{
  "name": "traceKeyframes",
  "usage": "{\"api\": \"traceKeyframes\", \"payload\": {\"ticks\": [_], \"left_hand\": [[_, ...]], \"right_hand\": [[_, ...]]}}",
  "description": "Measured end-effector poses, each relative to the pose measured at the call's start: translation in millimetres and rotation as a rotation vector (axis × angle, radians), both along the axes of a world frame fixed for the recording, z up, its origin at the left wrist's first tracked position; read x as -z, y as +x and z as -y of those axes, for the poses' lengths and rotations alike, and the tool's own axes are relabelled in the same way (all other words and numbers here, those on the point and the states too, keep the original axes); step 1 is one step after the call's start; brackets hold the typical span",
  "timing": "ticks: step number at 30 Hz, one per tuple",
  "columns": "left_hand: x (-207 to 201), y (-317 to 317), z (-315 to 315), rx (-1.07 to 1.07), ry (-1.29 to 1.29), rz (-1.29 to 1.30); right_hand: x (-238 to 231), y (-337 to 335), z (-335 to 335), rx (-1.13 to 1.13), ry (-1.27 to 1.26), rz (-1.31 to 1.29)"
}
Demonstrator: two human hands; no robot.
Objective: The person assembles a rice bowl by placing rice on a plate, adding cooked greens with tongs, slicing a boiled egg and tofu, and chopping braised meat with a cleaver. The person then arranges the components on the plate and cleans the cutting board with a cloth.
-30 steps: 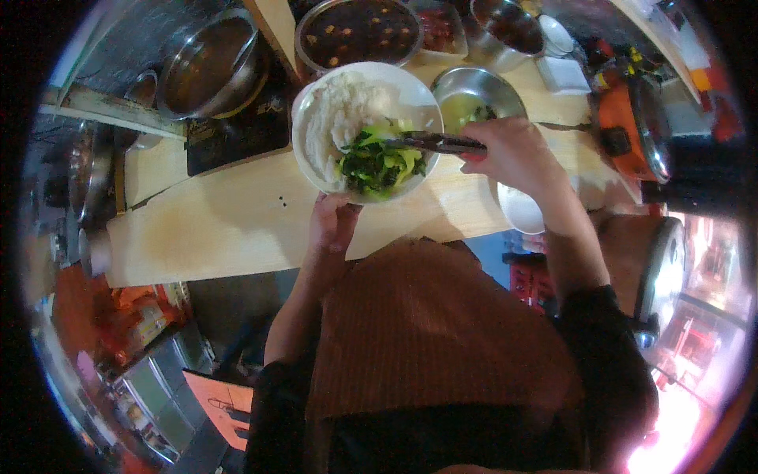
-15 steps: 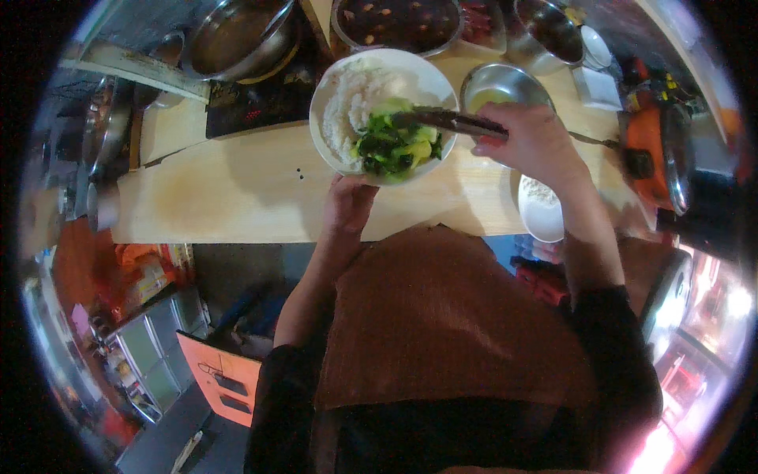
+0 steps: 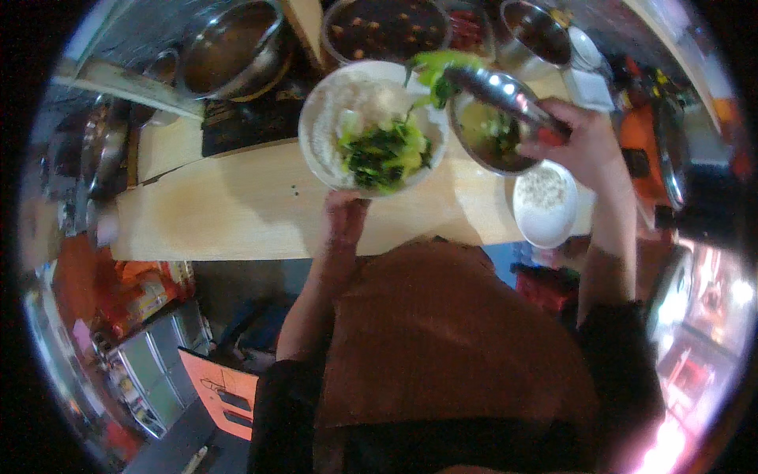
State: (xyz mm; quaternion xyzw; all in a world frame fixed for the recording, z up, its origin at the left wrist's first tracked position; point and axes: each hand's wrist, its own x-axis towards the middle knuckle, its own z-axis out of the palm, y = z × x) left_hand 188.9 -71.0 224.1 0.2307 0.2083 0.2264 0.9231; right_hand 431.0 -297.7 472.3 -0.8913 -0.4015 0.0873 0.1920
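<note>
My left hand (image 3: pixel 346 217) grips the near edge of a white bowl (image 3: pixel 317 167), its fingers partly hidden beneath. White rice (image 3: pixel 330 130) fills the bowl's left and back, and cooked leafy greens (image 3: pixel 379 158) lie in its front right. In my right hand (image 3: pixel 591 146) are metal tongs (image 3: pixel 505 93), closed on a blurred bunch of greens (image 3: pixel 434 71) above the bowl's right rim. Below the tongs stands a steel bowl (image 3: pixel 463 141) with liquid and more greens inside.
A white oval dish (image 3: pixel 549 225) of pale food stands at the counter's (image 3: pixel 237 221) right. Behind are a pan (image 3: pixel 197 75) on a black cooktop (image 3: pixel 217 138), a dark broth pot (image 3: pixel 387 31) and a steel pot (image 3: pixel 525 35). An orange pot (image 3: pixel 639 134) stands far right.
The tongs have moved from inside the white bowl to the right, over the steel bowl, and now carry greens. The white bowl has shifted slightly left and nearer in the picture.
</note>
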Motion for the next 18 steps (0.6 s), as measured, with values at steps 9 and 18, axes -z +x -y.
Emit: {"api": "traceKeyframes", "payload": {"ticks": [9, 18], "left_hand": [[-1.3, -21.6, -4.2, -0.065, 0.029, -0.078], [-8.8, -39.5, -5.0, -0.017, 0.039, -0.049]], "right_hand": [[63.6, 54.1, 80.7, 0.136, -0.203, -0.014], [105.1, 29.9, 24.9, 0.070, -0.232, 0.300]]}}
